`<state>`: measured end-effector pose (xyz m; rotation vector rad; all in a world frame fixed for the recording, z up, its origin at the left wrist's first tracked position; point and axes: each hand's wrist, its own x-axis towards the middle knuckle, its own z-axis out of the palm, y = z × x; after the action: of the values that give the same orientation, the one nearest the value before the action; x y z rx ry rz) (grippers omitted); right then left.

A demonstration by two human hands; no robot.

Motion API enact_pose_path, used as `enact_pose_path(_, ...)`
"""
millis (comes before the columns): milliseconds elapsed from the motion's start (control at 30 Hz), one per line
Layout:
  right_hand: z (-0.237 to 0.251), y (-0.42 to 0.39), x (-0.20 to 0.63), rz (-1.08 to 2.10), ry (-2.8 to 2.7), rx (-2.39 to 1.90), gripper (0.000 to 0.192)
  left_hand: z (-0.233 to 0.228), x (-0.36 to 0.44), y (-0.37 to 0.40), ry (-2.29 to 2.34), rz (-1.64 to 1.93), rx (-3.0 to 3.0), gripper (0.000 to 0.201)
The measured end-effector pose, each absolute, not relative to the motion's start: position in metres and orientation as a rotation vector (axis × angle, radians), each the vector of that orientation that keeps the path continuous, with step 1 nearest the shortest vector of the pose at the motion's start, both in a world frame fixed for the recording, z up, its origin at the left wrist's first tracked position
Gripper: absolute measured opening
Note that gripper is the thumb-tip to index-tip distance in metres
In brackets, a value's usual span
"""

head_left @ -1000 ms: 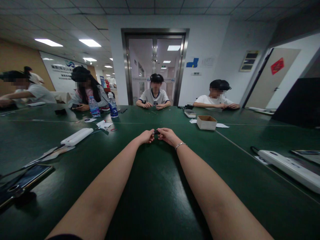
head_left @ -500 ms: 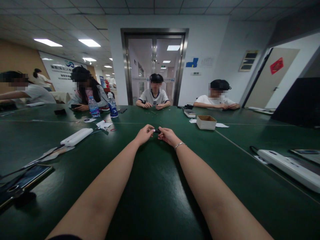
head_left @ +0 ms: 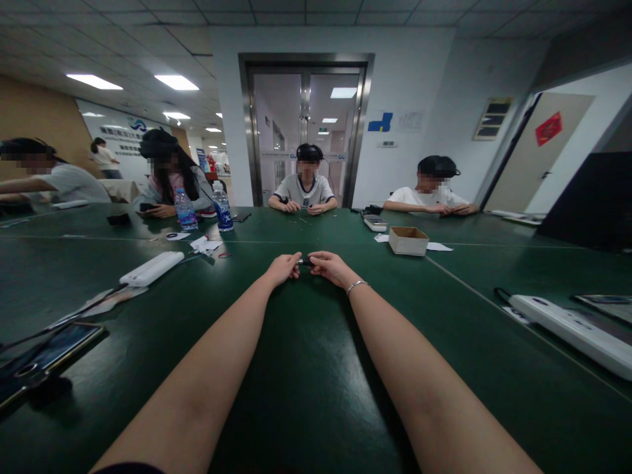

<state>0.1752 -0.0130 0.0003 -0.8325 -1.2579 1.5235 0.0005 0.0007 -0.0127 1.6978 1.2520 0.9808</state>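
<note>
Both hands meet over the green table (head_left: 306, 368), stretched out in front of me. Between them is a small, short black piece with a silvery end (head_left: 304, 262); it is too small to tell its kind. My left hand (head_left: 285, 268) pinches the silvery end on the left, thumb on top and fingers curled. On the black end, my right hand (head_left: 332, 266) closes thumb and fingertips, with a silver bracelet (head_left: 356, 286) at its wrist. The fingers hide part of the piece.
To the left lie a white power strip (head_left: 153, 268), a phone (head_left: 54, 352), paper scraps (head_left: 205, 245) and two water bottles (head_left: 223, 207). A small open box (head_left: 408, 241) and another white strip (head_left: 567, 332) are on the right. Several people sit around the table.
Both hands have dropped slightly and turned a little. The small piece now lies more level and slightly further left. Both hands keep hold of it.
</note>
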Motion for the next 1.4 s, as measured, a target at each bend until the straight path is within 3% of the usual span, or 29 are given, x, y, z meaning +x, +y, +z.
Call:
enact_pose_path(167, 0.002, -0.015, 0.176, 1.522, -1.336, -0.825, 0.022, -0.014, 0.001, 0.005, 1.406, 1.000, 1.720, 0.050)
enact_pose_path(467, 0.000, -0.012, 0.178, 1.540, -1.319, -0.766, 0.028, 0.006, 0.017, -0.005, 1.491, 0.933, 1.354, 0.034)
enact_pose_path(633, -0.001, -0.011, 0.177, 1.555, -1.299, -0.792, 0.023, 0.003, 0.012, -0.007, 1.626, 0.848, 1.688, 0.046)
enact_pose_path(800, -0.001, -0.008, 0.175, 1.580, -1.247, -0.852, 0.004, 0.007, 0.010, -0.016, 1.782, 0.886, 2.030, 0.054)
enact_pose_path(867, -0.001, -0.008, 0.174, 1.590, -1.239, -0.855, 0.007, 0.010, 0.011, -0.021, 1.809, 0.926, 2.136, 0.055)
enact_pose_path(1133, -0.002, -0.008, 0.174, 1.584, -1.152, -0.824, 0.019, 0.010, 0.015, -0.031, 1.683, 0.912, 2.368, 0.044)
enact_pose_path(1400, -0.004, -0.006, 0.175, 1.570, -1.183, -0.824, 0.009, -0.001, 0.020, -0.013, 1.390, 1.022, 1.846, 0.040)
